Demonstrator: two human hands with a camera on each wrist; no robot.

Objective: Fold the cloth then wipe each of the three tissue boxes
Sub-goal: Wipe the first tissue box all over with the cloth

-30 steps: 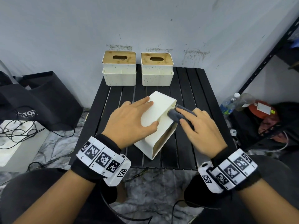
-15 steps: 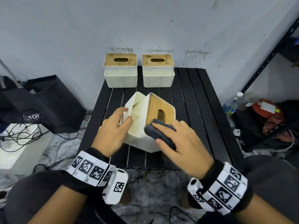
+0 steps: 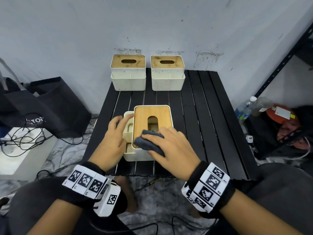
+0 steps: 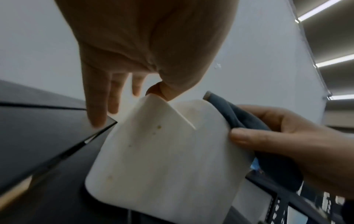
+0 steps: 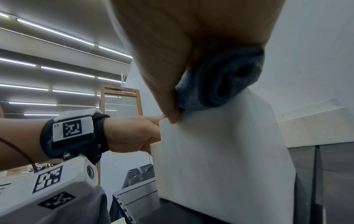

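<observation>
The nearest white tissue box (image 3: 140, 154) stands upright mid-table, its wooden lid (image 3: 142, 119) facing up. My right hand (image 3: 162, 141) grips the folded grey cloth (image 3: 149, 145) and presses it on the lid's near edge, with the thumb against the box wall (image 4: 162, 159). The cloth (image 5: 216, 84) is bunched under my palm. My left hand (image 3: 122, 122) rests with straight fingers over the box's left side compartment, and the thumb tip touches its rim (image 4: 153, 97). Two more tissue boxes (image 3: 128, 72) (image 3: 167, 72) stand side by side at the table's far edge.
The black slatted table (image 3: 203, 116) is bare to the right of the box. A black bag (image 3: 50, 106) and a white unit with cables (image 3: 17, 146) sit on the floor at left. Bottles (image 3: 245, 107) and a black rack (image 3: 288, 56) are at right.
The near box was lying on its side and has been turned upright, lid up. My right hand and the cloth moved from its side onto the lid. My left hand slid to the left compartment.
</observation>
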